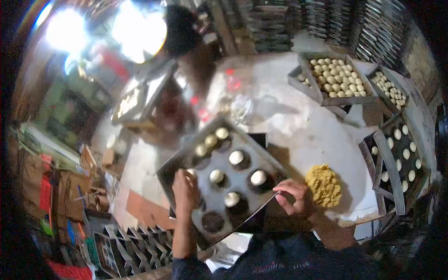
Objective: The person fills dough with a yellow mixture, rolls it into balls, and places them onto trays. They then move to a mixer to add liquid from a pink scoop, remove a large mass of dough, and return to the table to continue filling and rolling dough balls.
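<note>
Tray [240,180]: square metal, smooth round balls [236,157] inside, above the surface [357,170].
Left hand [185,190]: fingers curled by one ball, grip unclear.
Right hand [296,196]: fingers pinching tray corner.
Mound [323,185]: crumbly, yellow.

Glaring white lamps [140,32] burn out the area far beyond the left grip [185,189], whose surroundings look softly blurred. Soft shadows mark the bright desk [347,154]; dim, grainy edges bend with wide-angle distortion.
</note>
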Tool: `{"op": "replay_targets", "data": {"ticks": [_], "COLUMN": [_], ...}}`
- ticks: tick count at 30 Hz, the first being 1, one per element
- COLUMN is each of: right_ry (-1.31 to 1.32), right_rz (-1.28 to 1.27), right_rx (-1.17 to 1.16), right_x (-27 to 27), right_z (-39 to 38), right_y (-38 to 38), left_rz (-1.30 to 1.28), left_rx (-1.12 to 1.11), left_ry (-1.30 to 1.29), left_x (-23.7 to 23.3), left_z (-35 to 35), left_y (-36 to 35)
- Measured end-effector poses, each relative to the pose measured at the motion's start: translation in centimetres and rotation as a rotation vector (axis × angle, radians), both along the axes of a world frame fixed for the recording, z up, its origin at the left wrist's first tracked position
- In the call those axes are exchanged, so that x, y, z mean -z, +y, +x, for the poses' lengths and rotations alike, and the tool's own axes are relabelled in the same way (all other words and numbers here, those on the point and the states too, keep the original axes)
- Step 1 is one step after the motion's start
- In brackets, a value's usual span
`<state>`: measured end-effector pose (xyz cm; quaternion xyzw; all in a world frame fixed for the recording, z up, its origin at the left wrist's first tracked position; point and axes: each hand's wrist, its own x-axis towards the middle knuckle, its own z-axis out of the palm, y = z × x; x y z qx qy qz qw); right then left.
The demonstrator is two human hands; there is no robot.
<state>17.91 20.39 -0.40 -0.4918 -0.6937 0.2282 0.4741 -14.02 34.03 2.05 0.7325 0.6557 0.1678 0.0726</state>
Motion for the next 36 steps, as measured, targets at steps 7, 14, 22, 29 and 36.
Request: {"op": "replay_targets", "data": {"ticks": [7, 14, 22, 29, 36], "right_ry": [0.751, 0.16, 0.361, 0.005, 0.244], "right_rz": [-0.534, 0.172, 0.364, 0.245, -0.073], "right_rx": [-0.139, -0.191, 0.101, 0.001, -0.155], "right_x": [1.7, -3.2, -2.8, 0.4, 3.7], "right_z": [7.2, 12.2, 6.3, -1.0, -1.0], "right_y": [-0.8, -5.2, -12.0, -14.6, -16.8], "left_rz": [-0.111, -0.309, 0.074, -0.282, -0.702], "left_rx": [0.725, 0.376, 0.438, 0.022, 0.298], "left_ry": [-0.469, -1.11, -1.402, -1.288, -2.22], "left_x": [-2.2, -0.9, -0.5, 1.0, 8.5], "left_z": [22.4, 27.7, 28.2, 18.6, 17.1], "left_y": [-10.6, -15.7, -26.3, -34.2, -36.3]}}
